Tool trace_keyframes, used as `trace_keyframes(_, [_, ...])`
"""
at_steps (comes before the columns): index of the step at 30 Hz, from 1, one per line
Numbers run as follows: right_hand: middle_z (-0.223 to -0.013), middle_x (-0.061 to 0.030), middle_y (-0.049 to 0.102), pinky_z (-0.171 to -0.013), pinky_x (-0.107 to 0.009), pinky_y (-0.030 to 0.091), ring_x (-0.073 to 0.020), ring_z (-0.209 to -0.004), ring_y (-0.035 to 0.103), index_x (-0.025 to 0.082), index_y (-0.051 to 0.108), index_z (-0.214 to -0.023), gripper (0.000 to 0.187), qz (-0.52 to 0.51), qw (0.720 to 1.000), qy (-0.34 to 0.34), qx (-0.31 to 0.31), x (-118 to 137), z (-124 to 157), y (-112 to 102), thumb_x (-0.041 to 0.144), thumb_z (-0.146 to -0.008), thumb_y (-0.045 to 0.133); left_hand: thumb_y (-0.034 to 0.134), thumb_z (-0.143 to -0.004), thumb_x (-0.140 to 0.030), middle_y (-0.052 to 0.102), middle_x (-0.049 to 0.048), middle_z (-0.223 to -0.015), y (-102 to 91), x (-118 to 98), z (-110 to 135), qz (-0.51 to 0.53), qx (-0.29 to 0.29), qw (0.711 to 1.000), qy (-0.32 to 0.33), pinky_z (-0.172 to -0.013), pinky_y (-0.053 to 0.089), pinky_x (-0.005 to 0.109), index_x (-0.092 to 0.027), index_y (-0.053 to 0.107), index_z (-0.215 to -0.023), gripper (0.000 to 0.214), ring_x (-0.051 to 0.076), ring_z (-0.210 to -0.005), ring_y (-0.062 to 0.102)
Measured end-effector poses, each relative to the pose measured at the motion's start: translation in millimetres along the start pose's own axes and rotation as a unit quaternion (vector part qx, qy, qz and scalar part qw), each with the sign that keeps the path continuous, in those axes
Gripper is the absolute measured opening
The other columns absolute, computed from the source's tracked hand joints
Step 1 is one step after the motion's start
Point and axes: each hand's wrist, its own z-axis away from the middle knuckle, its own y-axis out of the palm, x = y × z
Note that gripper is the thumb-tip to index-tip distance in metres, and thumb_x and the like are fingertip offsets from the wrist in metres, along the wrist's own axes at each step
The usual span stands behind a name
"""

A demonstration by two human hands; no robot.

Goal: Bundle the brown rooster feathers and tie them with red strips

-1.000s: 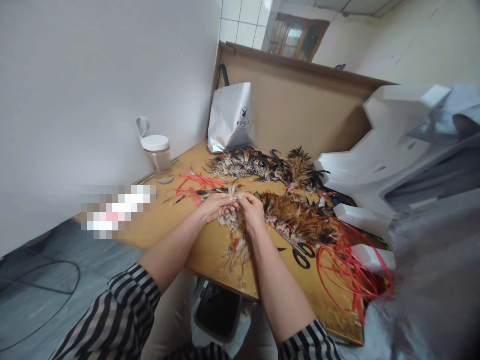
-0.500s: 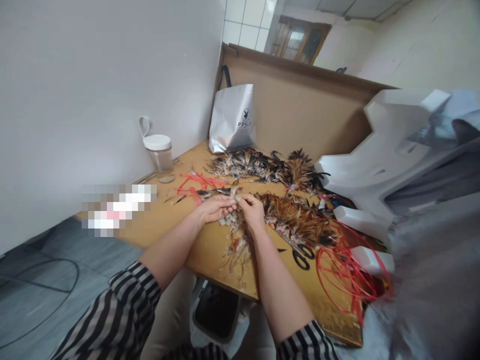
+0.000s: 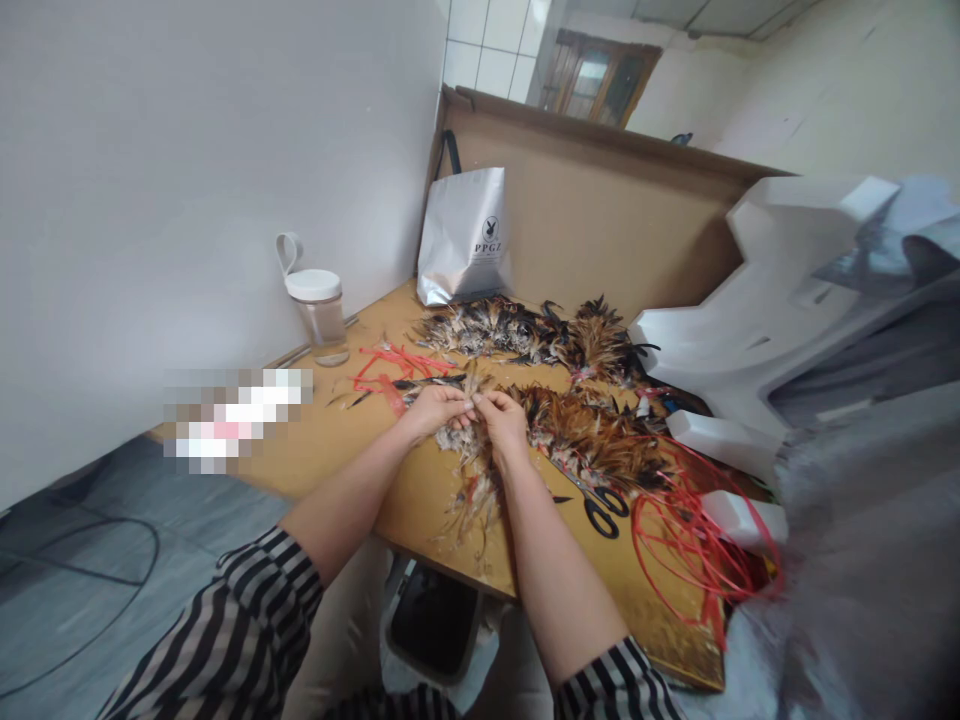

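Observation:
Over the table's middle, my left hand [image 3: 439, 412] and my right hand [image 3: 502, 420] meet at the fingertips. Both are pinched on a small tuft of feathers [image 3: 474, 380], its brown tips showing above the fingers. Beneath them lies a loose heap of pale and brown feathers [image 3: 480, 490]. To the right of my right hand stretches a row of brown feather bundles [image 3: 600, 435]. Black-handled scissors [image 3: 602, 510] lie in front of that row, blades partly under the feathers. Red plastic ties [image 3: 397, 365] are spread beyond my left hand.
Darker feather bundles [image 3: 495, 325] lie at the back, before a silver bag [image 3: 465, 240]. A lidded cup [image 3: 319, 315] stands by the wall. Tangled red strapping [image 3: 697, 550] and white foam pieces [image 3: 720, 440] crowd the right side. A dark bin [image 3: 433, 620] is below the table edge.
The fingers of my left hand have curled in closer around the feather tuft. My right hand has barely shifted, and the things on the table lie as before.

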Motion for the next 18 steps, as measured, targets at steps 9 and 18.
trace_keyframes(9, [-0.053, 0.005, 0.055, -0.051, -0.02, 0.034, -0.0077, -0.048, 0.044, 0.016, 0.059, -0.065, 0.029, -0.026, 0.999, 0.036, 0.009, -2.0, -0.6, 0.8, 0.04, -0.053, 0.07, 0.069, -0.064, -0.027, 0.062, 0.006, -0.06, 0.5, -3.2, 3.9, 0.045, 0.02, 0.998, -0.041, -0.045, 0.04, 0.015, -0.009, 0.064, -0.067, 0.019, 0.005, -0.047, 0.053])
trace_keyframes(18, [-0.045, 0.0071, 0.047, -0.045, -0.019, 0.028, -0.0059, -0.043, 0.038, 0.015, 0.051, -0.055, 0.032, 0.001, 0.999, 0.038, 0.039, -3.7, -1.5, -2.2, 0.041, -0.053, 0.07, 0.062, -0.068, -0.024, 0.06, 0.0042, -0.054, 0.9, 0.4, 3.2, -0.046, 0.037, 0.998, -0.016, -0.044, 0.041, 0.016, -0.01, 0.064, -0.065, 0.015, 0.006, -0.044, 0.052])
